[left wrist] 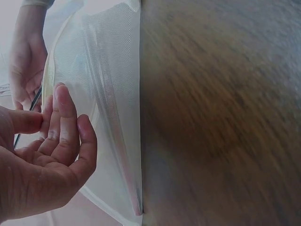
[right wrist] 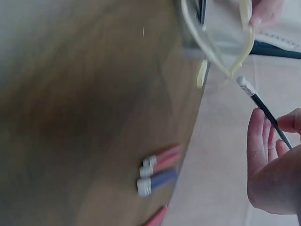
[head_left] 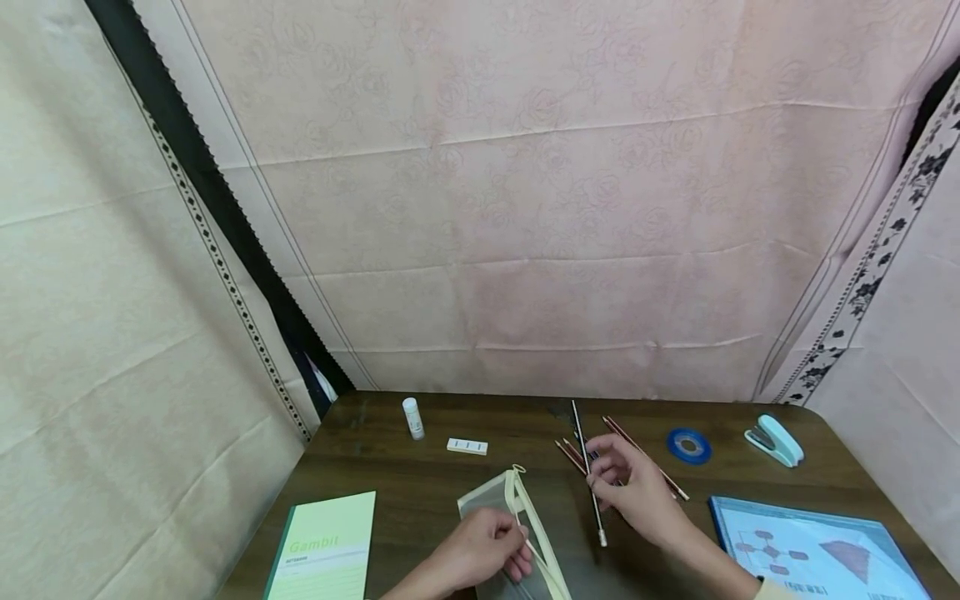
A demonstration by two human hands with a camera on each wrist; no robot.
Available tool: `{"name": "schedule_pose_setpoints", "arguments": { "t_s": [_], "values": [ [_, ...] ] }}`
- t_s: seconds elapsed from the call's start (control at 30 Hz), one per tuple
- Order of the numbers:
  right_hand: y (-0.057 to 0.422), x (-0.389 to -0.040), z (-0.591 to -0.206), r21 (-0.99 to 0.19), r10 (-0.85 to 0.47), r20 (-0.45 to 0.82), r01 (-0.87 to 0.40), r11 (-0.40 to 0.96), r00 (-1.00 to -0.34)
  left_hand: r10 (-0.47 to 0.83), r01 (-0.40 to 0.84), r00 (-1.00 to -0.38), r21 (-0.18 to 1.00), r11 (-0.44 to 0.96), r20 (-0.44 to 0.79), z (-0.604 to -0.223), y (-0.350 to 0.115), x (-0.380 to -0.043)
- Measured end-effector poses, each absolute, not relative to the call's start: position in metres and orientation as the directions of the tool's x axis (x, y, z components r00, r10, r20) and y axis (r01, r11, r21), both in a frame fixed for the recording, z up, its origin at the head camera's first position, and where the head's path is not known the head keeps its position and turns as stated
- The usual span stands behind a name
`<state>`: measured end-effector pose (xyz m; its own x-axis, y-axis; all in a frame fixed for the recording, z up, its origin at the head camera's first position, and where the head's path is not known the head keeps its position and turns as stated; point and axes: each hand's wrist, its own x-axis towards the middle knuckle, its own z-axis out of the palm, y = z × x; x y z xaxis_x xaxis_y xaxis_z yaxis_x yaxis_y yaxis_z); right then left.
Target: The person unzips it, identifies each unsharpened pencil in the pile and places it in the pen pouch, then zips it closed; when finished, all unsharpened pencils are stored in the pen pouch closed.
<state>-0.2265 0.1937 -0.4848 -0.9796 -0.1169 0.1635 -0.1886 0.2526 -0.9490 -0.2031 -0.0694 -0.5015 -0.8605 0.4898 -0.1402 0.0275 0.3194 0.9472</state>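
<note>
Probably filling the pouch [left wrist: 115, 75]: pinching its rim [head_left: 537, 527] in left hand [head_left: 491, 546], pencil [right wrist: 265, 109] in right hand [head_left: 628, 483] (next, likely, aim inside).

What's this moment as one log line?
left hand: pinches open pouch | right hand: holds pencil outside pouch | table: tape, stapler

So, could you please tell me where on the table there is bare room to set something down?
The table is bare between the green notebook and the mesh pouch, and between that notebook and the glue stick. It is crowded around the pencils, where the right hand holds one beside the pouch that the left hand pinches.
</note>
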Motion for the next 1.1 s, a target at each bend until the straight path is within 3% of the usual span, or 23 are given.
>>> {"name": "schedule_pose_setpoints", "arguments": {
  "t_s": [0.23,0.8,1.1],
  "values": [
    [0.173,-0.210,-0.496,-0.994,-0.214,0.089,-0.100,0.044,-0.973,0.501,0.041,-0.857,0.954,0.297,-0.119,-0.503,-0.069,-0.204],
    [0.150,-0.190,-0.522,-0.997,-0.425,-0.080,0.077,0.025,-0.902,0.519,0.045,-0.847,0.957,0.288,-0.116,-0.497,-0.065,-0.203],
    [0.145,-0.189,-0.528,-0.995,-0.428,-0.098,0.085,0.050,-0.898,0.528,0.045,-0.840,0.953,0.299,-0.125,-0.497,-0.060,-0.203]
  ]
}}
